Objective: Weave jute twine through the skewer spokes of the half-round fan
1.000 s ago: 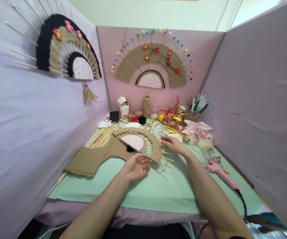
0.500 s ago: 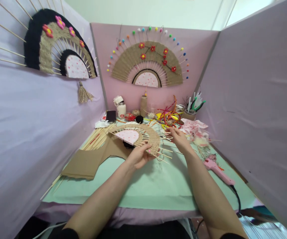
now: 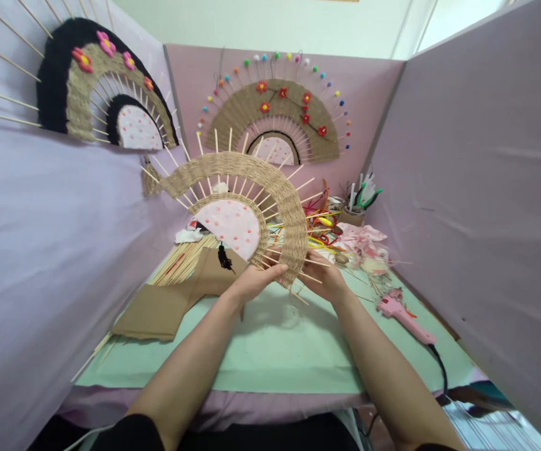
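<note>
A woven half-round fan point(image 3: 293, 216) is raised and tilted above the table, facing me. It has a twine band, bare sticks poking outward and a pink dotted cloth centre point(image 3: 233, 227). My left hand point(image 3: 257, 280) grips its lower right end, thumb lying across the front. Behind the same end, my right hand point(image 3: 324, 277) is against the fan; the sticks and band cover part of its fingers. A black tassel point(image 3: 224, 257) dangles below the cloth centre.
Brown cardboard point(image 3: 151, 310) and thin sticks point(image 3: 181, 254) lie at left. A pink glue gun point(image 3: 406, 318) with a black cord rests at right. Coloured pipe cleaners point(image 3: 320, 235), crumpled pink cloth point(image 3: 359, 238) and a tool pot point(image 3: 351, 216) stand farther back. Finished fans point(image 3: 233, 119) hang on the partitions.
The fan has been lifted and turned up to face me, bringing the black tassel into view. My right hand has moved left, from the stick ends to behind the fan.
</note>
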Available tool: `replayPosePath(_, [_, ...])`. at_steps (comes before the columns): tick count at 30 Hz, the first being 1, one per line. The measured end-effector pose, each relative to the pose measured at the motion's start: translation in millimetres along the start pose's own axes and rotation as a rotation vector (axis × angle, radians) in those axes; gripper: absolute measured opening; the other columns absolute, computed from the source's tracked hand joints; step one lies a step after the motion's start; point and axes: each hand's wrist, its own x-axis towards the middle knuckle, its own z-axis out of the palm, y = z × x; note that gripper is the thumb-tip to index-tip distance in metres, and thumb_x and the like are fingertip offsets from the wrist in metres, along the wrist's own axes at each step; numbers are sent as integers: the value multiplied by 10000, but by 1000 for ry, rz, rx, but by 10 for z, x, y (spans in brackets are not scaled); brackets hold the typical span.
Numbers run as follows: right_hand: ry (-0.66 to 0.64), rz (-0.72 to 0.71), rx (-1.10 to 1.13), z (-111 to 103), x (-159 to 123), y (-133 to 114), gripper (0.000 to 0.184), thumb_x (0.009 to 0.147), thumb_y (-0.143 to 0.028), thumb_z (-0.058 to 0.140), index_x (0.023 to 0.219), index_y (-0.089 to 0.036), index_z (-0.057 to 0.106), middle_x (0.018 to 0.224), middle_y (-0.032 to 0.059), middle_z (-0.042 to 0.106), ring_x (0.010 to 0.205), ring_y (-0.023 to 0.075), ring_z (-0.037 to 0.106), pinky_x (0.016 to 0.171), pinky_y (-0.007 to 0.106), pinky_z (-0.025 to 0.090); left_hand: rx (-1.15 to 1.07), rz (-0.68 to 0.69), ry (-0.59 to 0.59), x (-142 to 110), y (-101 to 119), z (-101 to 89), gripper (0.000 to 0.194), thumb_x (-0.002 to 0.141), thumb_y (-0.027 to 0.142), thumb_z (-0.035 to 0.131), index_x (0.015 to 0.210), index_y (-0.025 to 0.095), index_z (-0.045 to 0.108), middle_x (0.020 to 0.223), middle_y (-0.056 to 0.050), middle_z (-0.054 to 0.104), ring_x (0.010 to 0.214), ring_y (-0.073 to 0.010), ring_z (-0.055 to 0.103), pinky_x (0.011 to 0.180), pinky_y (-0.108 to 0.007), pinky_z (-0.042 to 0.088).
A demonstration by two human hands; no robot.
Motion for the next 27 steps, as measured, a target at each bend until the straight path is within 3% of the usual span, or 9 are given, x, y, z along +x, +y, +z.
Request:
replayPosePath(3, [-6, 28, 91, -40, -27, -20, 391, 758, -478, 418, 1052, -269, 570, 1166, 48, 604, 1065, 237, 548, 891, 431, 421, 8, -22, -18, -49, 11, -46, 411, 694, 259, 688, 1096, 200, 627, 1102, -77, 638, 1050, -223, 559, 862, -323, 441])
replayPosePath(7, [-37, -7, 176, -128, -80, -72, 578, 727, -631, 356, 1161, -293, 534, 1237, 44, 556, 1131, 248, 504, 920, 438, 394, 27, -93, -56, -94, 20, -64, 461, 692, 271, 691, 1138, 196, 602, 1113, -83, 634, 973, -213, 592, 743, -280, 466])
replayPosePath(11, [-51, -11, 72, -154, -96, -58, 606, 706, -621, 448, 1231, -319, 460, 1264, 46, 533, 1099, 240, 532, 908, 429, 400, 69, -158, -100, -118, 44, -33, 435, 667, 272, 715, 1085, 187, 631, 1094, -80, 639, 953, -211, 589, 684, -246, 460])
replayPosePath(15, [-29, 1, -53, -137, -81, -31, 566, 777, -595, 395, 1266, -311, 406, 1255, 63, 542, 1058, 237, 565, 869, 434, 423, 74, -143, -150, -125, 16, -27, 398, 665, 282, 711, 1053, 212, 653, 1014, -64, 661, 904, -208, 590, 643, -245, 461])
replayPosePath(22, [-13, -47, -136, -149, -86, -51, 586, 768, -620, 430, 1272, -323, 406, 1283, 60, 530, 1074, 229, 565, 847, 409, 448, 17, -249, 59, -89, -148, -126, 474, 595, 248, 762, 1051, 214, 635, 1048, -67, 651, 870, -185, 596, 628, -222, 456])
replayPosePath(27, [43, 68, -164, -250, -121, -94, 605, 794, -688, 287, 1251, -314, 423, 1210, 84, 585, 1028, 232, 592, 819, 405, 458, 38, -223, -102, -117, -98, -104, 452, 605, 267, 759, 1037, 195, 650, 1031, -81, 657, 855, -193, 601, 609, -231, 462])
